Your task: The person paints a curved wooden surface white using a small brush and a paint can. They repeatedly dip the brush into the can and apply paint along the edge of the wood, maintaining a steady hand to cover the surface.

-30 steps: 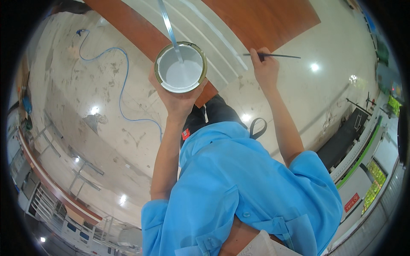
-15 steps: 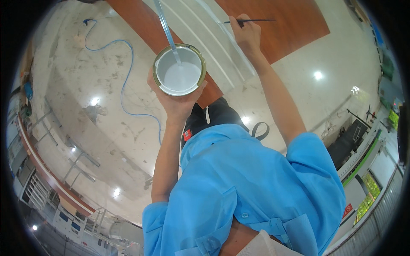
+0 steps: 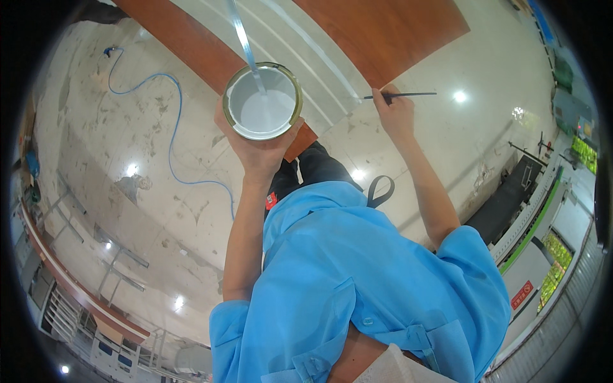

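Observation:
My left hand (image 3: 258, 156) is wrapped round an open metal can (image 3: 235, 122), tilted so that its inside shows. Pale grey-white paint (image 3: 263, 113) lies in it, and a clear, thin strip (image 3: 242, 37) stands in the paint, leaning out past the far rim. With the fingers of my right hand (image 3: 397, 120) I pinch a thin brush with a dark handle (image 3: 415, 94). Its tip points left, at the near end of a whitish stripe (image 3: 325, 50) along a reddish-brown panel (image 3: 393, 38). I cannot tell whether the tip touches it.
A grey band with pale lines (image 3: 290, 54) lies between that panel and a second brown strip (image 3: 182, 45). On the stained floor at left runs a blue hose (image 3: 174, 134). Metal frames (image 3: 115, 258) stand at the lower left, a black machine part (image 3: 504, 198) at right.
My right hand has come nearer to me with the brush, along the whitish stripe to its near end. The can stays in my left hand; the whole view has shifted slightly.

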Demonstrator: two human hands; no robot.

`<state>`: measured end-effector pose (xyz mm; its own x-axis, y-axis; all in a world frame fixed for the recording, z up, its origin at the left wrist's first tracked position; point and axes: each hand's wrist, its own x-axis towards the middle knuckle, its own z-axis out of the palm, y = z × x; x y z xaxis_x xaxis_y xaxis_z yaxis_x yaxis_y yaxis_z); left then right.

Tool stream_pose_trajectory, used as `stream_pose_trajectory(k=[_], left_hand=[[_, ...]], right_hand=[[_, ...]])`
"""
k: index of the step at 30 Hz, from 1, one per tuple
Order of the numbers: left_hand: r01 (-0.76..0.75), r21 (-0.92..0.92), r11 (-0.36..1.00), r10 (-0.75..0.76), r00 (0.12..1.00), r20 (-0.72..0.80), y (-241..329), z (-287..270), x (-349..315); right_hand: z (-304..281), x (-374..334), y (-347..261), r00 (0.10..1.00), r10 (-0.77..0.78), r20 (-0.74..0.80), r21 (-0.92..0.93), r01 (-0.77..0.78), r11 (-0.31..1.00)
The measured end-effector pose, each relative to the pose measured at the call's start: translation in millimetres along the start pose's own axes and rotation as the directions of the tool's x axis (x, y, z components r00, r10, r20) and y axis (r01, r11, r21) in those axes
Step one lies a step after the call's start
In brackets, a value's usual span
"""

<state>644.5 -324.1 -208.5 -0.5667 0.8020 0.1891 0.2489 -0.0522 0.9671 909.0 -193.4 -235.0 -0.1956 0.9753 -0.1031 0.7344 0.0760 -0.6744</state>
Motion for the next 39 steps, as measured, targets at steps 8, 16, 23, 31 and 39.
stream_pose_trajectory(k=[8, 16, 23, 31, 39], left_hand=[[0.013, -0.017, 1.0, -0.013, 1.0, -0.009, -7, 4, -1], [0.072, 0.098, 0.993, -0.061, 0.992, -0.111, -6, 7, -6], [0.158, 0.127, 0.979, -0.13, 0.97, -0.206, -3, 14, -8], [0.165, 0.107, 0.98, -0.133, 0.956, -0.26, -5, 16, -11], [0.15, 0.157, 0.976, -0.095, 0.945, -0.313, -7, 18, -14]], right_hand=[[3, 23, 2, 0.999, -0.037, 0.035, 0.004, 0.037, 0.999], [50, 114, -11, 0.949, -0.315, -0.022, 0.082, 0.316, 0.945], [101, 223, -53, 0.853, -0.511, -0.108, 0.07, 0.519, 0.852], [162, 329, -109, 0.795, -0.579, -0.183, 0.008, 0.59, 0.808], [218, 406, -146, 0.757, -0.601, -0.257, 0.037, 0.629, 0.777]])
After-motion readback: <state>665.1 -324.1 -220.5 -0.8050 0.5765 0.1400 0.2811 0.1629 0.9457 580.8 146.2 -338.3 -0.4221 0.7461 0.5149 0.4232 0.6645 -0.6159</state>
